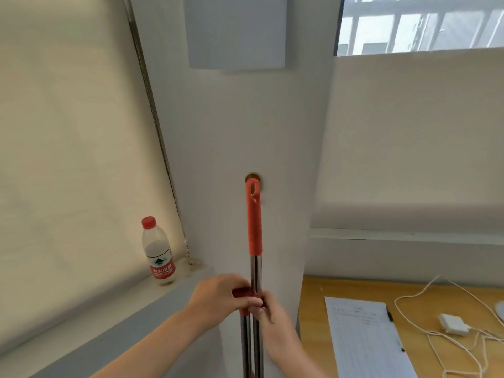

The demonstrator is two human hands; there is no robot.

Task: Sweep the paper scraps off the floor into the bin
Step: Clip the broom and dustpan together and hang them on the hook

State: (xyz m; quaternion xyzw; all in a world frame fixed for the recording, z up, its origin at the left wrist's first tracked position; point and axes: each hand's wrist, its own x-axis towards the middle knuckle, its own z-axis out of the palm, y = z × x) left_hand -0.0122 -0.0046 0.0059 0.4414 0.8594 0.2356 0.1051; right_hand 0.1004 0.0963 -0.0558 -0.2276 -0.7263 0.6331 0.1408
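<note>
Red plastic clip (242,294) sits pinched between both hands at frame centre-bottom. Left hand (218,298) closed over the clip from the left, fingers curled round it; right hand (268,313) closed too, fingertips gripping the clip's right end where it meets the pole, slightly blurred. The clip joins two upright chrome poles side by side: the taller broom pole (256,271) w/ an orange-red grip (254,222) on top, hanging hole at its tip, & a shorter second pole (245,342) ending at the clip. Both run out of the bottom edge, so broom head, floor, scraps & bin aren't in view. Grip tip overlaps a small brass-coloured round fitting (253,178) on the white wall (234,126). Left of hands: grey window ledge (131,309) w/ a water bottle (158,252), red cap & red label, upright, near the blind (68,132). Right: wooden desk (313,309) holding a printed sheet (365,342), a pen (390,315) at its edge, white charger (454,324) w/ looping cable (425,293)
</note>
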